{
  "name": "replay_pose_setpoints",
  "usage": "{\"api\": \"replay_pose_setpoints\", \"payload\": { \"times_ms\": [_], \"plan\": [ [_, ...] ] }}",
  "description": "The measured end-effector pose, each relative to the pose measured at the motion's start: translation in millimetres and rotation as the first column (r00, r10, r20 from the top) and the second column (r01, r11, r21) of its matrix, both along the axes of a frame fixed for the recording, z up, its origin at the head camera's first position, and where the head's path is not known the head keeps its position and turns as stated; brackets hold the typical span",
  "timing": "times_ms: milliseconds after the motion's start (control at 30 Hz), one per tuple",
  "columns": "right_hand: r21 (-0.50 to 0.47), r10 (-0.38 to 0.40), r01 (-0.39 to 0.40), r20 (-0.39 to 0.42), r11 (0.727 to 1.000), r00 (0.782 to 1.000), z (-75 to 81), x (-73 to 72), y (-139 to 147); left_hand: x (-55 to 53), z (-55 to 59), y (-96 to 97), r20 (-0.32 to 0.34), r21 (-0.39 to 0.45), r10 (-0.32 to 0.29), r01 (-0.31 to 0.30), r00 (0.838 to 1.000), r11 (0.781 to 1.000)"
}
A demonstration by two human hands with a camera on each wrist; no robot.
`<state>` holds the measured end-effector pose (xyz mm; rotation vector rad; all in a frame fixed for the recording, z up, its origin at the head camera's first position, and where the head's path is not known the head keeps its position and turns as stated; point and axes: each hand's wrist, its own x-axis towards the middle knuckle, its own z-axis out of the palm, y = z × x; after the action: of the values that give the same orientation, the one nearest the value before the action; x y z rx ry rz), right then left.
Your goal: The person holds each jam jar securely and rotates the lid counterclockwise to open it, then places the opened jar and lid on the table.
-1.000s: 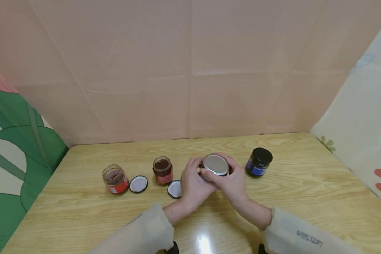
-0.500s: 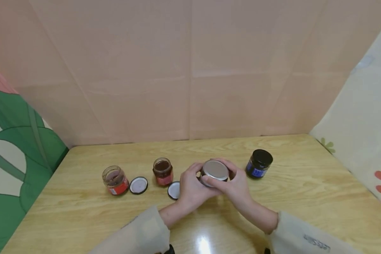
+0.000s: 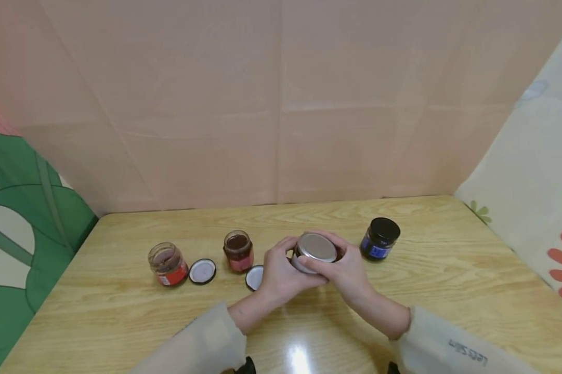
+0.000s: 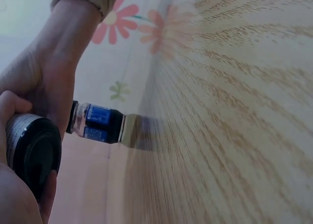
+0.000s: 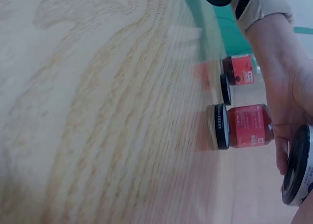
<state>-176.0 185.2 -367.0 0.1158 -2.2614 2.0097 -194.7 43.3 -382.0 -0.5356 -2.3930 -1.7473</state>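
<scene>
A jar with a silver lid (image 3: 316, 246) is held between both hands, raised off the table. My left hand (image 3: 281, 272) grips its left side. From the right, my right hand (image 3: 348, 267) curls round the jar, its thumb lying along the near edge by the lid. The jar's dark round base (image 4: 41, 153) shows in the left wrist view, with fingers wrapped about it. Parts of the jar's side and several fingers are hidden in the head view.
On the wooden table (image 3: 121, 322) stand two lidless jars, one red-labelled (image 3: 170, 270) and one dark-filled (image 3: 238, 254). Lids lie beside them: one lid (image 3: 202, 271) and another lid (image 3: 254, 278) partly behind the left hand. A black-lidded, blue-labelled jar (image 3: 380, 239) stands right.
Both hands still hold the silver-lidded jar. It has shifted only slightly, and the right forearm has swung a little outward to the right. The jars and lids on the table stay put.
</scene>
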Motion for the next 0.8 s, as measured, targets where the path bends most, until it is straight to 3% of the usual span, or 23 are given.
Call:
{"api": "replay_pose_setpoints", "payload": {
  "times_ms": [200,400,600,800],
  "plan": [
    [-0.02,0.025,-0.025,-0.006,0.999,1.0,1.4,1.6,1.7,-0.6,2.3,-2.9,0.068,0.039,-0.076,0.074,0.995,0.997],
    [-0.012,0.123,-0.124,-0.052,0.992,0.991,2.9,2.9,5.1,-0.2,4.8,-9.7,0.156,0.116,-0.21,0.193,0.965,0.974],
    [0.003,0.302,-0.304,-0.128,0.953,0.945,1.0,0.4,12.8,-3.9,6.4,-19.6,0.216,0.162,-0.393,0.364,0.894,0.917],
    [-0.017,0.446,-0.453,-0.143,0.891,0.883,-1.5,-3.9,19.6,-12.7,5.6,-28.5,0.248,0.138,-0.556,0.539,0.793,0.831]
  ]
}}
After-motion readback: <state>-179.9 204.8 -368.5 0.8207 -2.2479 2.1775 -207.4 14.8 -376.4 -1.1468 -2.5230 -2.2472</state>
